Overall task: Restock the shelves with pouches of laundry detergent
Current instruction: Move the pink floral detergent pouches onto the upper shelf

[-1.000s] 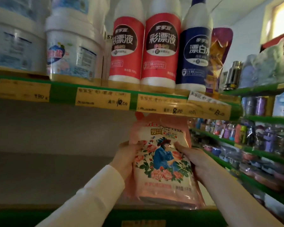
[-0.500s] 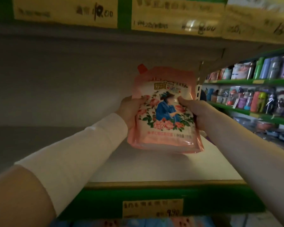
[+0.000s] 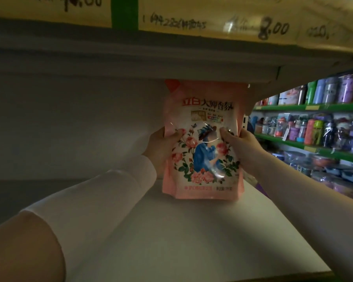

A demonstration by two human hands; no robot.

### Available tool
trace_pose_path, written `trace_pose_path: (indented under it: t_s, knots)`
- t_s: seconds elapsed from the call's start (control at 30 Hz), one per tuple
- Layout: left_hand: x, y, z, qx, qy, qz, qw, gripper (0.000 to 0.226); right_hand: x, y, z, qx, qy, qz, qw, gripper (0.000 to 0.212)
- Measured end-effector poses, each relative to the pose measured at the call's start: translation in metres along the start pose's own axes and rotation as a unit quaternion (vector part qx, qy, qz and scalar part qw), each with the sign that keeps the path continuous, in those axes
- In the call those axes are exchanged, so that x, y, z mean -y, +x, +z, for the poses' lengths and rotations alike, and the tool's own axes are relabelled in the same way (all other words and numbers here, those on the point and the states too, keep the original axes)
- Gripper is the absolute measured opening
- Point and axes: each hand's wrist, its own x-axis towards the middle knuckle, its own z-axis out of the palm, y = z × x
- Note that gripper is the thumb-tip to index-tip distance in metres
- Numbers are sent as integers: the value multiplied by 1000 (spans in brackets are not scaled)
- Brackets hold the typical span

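You are looking into a deep shelf (image 3: 171, 231) with a pale, bare floor and a grey back wall. Overhead runs the front edge of the shelf above, carrying yellow price labels (image 3: 212, 19) with handwritten figures, one reading 8.00. To your right, green-edged side shelves (image 3: 314, 107) hold rows of bottles and flasks (image 3: 332, 92) in purple, green, blue and orange; what they contain cannot be told.

Your arms reach forward into the shelf, the left one in a white sleeve (image 3: 94, 200). Between your hands stands a pink detergent pouch (image 3: 204, 139), upright and facing you, its bottom edge at or just above the shelf floor near the back; whether it touches cannot be told. It is sealed, printed with roses and a figure in blue, with a red spout corner at its top left.

Your left hand (image 3: 161, 147) grips the pouch's left edge, thumb curled over the front. Your right hand (image 3: 243, 147) grips the right edge the same way.
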Motion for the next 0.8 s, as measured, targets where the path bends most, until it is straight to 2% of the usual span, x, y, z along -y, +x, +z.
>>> trace_pose_path:
  t_s: [0.13, 0.23, 0.4, 0.57, 0.8]
  knots:
    - [7, 11, -2, -3, 20, 33, 999, 7, -10, 12, 6, -12, 18, -14, 1000, 17]
    - [9, 17, -7, 1, 38, 47, 998, 8, -16, 17, 11, -14, 13, -20, 1000, 26]
    - [8, 20, -9, 8, 49, 45, 998, 6, -20, 23, 12, 3, 46, -29, 999, 19]
    - [10, 28, -9, -1, 72, 47, 996, 6, -23, 30, 14, -5, 51, -32, 998, 27]
    - [9, 33, -10, -7, 97, 37, 995, 6, -23, 34, 14, -18, 31, -26, 999, 28]
